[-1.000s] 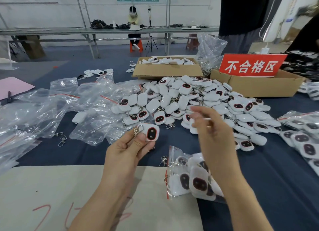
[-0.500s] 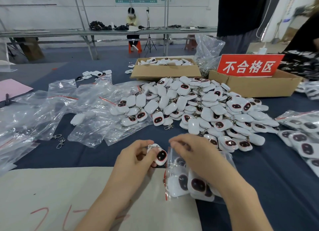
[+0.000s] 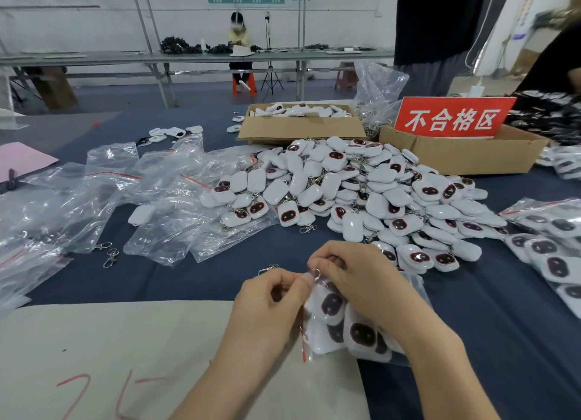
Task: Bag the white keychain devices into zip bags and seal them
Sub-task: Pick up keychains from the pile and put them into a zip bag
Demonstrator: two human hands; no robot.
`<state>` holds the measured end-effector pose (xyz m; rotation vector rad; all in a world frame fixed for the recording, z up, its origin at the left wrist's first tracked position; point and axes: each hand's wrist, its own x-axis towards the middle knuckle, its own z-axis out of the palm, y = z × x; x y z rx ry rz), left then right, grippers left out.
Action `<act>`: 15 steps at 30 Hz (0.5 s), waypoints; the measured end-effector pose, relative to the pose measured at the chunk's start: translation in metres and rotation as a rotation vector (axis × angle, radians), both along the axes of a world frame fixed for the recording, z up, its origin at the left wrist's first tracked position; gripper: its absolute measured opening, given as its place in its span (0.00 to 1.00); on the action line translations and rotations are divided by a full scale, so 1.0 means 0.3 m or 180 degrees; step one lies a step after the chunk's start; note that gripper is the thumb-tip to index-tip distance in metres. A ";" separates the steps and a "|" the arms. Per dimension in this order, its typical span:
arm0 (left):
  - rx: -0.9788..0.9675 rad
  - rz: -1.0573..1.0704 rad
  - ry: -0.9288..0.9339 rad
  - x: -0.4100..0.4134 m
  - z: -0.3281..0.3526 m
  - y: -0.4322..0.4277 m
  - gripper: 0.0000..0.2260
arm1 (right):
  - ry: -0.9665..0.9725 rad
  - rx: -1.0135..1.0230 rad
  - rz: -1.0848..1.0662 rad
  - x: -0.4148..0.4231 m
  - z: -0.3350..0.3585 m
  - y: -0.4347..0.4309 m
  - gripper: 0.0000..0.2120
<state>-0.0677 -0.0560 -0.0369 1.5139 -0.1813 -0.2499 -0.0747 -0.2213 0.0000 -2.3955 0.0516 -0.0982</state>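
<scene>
A clear zip bag [image 3: 352,331] with a red seal strip lies in front of me, holding several white keychain devices with dark oval faces. My left hand [image 3: 267,303] pinches the bag's open left edge with thumb and fingers. My right hand [image 3: 355,281] lies over the bag's top, its fingers curled round the mouth where a metal ring shows. A big heap of loose white devices [image 3: 361,196] spreads across the blue cloth just beyond my hands.
Empty zip bags [image 3: 151,199] lie crumpled at the left. Filled bags [image 3: 547,250] sit at the right edge. Two cardboard boxes [image 3: 301,126] stand behind the heap, one with a red sign [image 3: 452,118]. Loose clips [image 3: 108,256] lie at left. A pale sheet [image 3: 125,356] covers the near table.
My left hand carried a device down from mid-air to the bag's mouth; the device is now out of my fingers. My right hand dropped from the heap onto the bag's top.
</scene>
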 end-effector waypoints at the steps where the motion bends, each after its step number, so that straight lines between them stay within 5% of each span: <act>1: -0.0011 -0.0062 -0.0001 0.000 -0.002 -0.001 0.19 | -0.0036 0.0016 -0.0008 0.000 -0.001 0.000 0.08; 12: -0.0034 -0.0370 -0.0028 -0.017 0.043 0.019 0.06 | -0.0061 0.0159 0.0106 -0.010 0.015 0.008 0.05; 15: 0.0086 -0.0197 -0.0161 -0.010 0.054 0.021 0.09 | -0.0232 0.0116 0.0057 -0.016 0.015 -0.002 0.07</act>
